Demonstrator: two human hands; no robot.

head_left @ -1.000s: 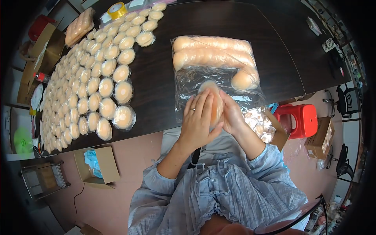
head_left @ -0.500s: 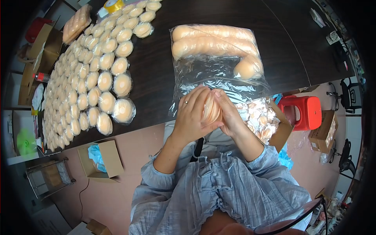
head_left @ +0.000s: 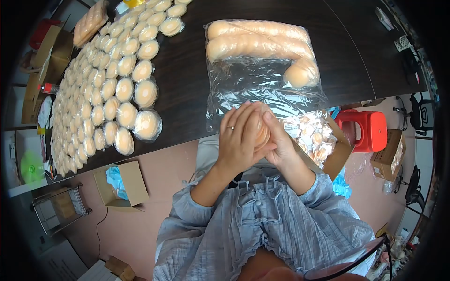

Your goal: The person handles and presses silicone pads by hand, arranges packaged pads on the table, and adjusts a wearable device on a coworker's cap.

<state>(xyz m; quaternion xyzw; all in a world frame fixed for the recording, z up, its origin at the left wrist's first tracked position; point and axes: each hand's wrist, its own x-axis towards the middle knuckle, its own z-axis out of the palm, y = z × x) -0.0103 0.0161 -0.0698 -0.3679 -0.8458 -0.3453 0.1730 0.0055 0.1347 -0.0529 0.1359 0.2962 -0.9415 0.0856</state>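
Observation:
Between both hands, just off the table's front edge, is a small stack of beige, thin round pads [head_left: 263,134]. My left hand [head_left: 238,133], with a ring on one finger, wraps over its left side. On the other side my right hand [head_left: 280,143] curls round it, thumb up. Beyond the hands a clear plastic bag [head_left: 243,77] lies flat on the table. It holds two long rows of nested beige pads [head_left: 258,44] and a shorter stack [head_left: 302,73] at its right. The fingers partly hide the held stack.
Many plastic-wrapped beige pads [head_left: 125,89] cover the left of the dark table [head_left: 183,100]. A carton of small printed packets [head_left: 313,136] stands below the edge at right, beside a red plastic stool [head_left: 370,131]. An open cardboard box [head_left: 133,182] with blue plastic sits on the floor at left.
My hands have turned the stack a little, and its layered edges show less than before. Both hands stay closed round it. The view has shifted slightly.

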